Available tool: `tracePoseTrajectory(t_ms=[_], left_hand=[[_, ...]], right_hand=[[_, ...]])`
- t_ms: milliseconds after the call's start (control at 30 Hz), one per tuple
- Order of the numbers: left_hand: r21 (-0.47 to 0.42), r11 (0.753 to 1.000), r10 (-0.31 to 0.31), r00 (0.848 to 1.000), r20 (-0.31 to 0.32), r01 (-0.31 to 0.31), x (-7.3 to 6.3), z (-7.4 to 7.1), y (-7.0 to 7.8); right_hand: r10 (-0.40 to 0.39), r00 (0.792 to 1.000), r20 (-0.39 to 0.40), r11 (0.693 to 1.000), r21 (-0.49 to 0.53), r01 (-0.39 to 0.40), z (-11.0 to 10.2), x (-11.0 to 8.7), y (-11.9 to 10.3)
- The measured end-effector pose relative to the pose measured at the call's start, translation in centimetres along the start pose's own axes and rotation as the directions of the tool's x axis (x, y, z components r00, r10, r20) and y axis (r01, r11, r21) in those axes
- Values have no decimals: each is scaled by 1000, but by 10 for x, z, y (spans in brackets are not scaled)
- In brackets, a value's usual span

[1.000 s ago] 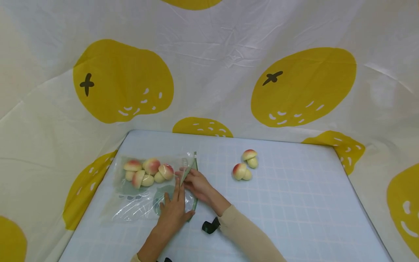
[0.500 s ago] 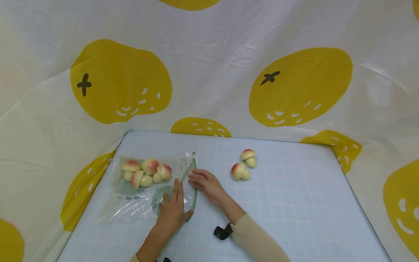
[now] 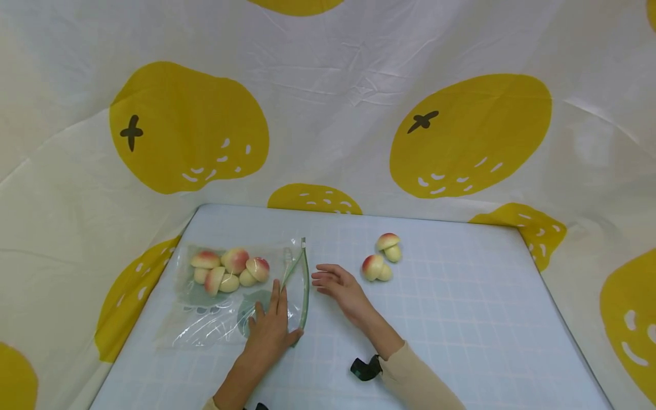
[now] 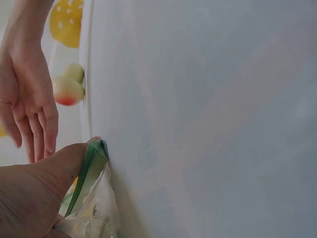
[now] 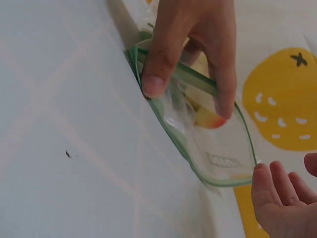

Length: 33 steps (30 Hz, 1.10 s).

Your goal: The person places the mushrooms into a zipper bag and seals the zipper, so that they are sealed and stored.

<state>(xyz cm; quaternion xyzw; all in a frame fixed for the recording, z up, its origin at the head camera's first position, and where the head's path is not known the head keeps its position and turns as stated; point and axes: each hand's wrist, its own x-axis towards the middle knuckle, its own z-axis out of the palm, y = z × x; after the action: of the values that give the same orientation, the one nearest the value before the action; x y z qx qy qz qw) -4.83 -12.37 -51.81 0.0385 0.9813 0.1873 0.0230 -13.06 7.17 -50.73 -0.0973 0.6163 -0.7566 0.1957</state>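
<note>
A clear zip bag (image 3: 189,330) with a green-edged mouth lies at the table's left, its opening facing right. Several toy mushrooms (image 3: 236,261) with red-tinged caps are inside it. My left hand (image 3: 269,327) holds the bag at its mouth. In the right wrist view its thumb lies on the lower green rim (image 5: 173,141), and a finger crosses the upper one, with the mouth gaping between. My right hand (image 3: 348,293) hovers just right of the mouth, fingers loosely extended, holding nothing. Two more toy mushrooms, one nearer (image 3: 376,269) and one farther (image 3: 389,247), lie beyond it.
The table (image 3: 461,307) has a pale checked cover. Behind and beside it hangs a white cloth (image 3: 328,136) printed with large yellow fruit. A black wrist camera (image 3: 366,369) sits at my right cuff.
My right hand has left the bag's mouth and moved right, drawing back from it. The green rims now stand farther apart. My left hand has stayed on the bag.
</note>
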Motion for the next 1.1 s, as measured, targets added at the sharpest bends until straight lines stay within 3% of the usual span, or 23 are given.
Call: tracePoseTrajectory(t_ms=[633,1100], left_hand=[[-10,1000,5,1000,18,-5,0,-1,0],[-4,1000,13,1000,7,-13,-1,1,-1]], right_hand=[[-65,994,-84,995,-74,59,-41,-35,-25],[-209,956,-205,970,-165,177,-83,-54,-41]])
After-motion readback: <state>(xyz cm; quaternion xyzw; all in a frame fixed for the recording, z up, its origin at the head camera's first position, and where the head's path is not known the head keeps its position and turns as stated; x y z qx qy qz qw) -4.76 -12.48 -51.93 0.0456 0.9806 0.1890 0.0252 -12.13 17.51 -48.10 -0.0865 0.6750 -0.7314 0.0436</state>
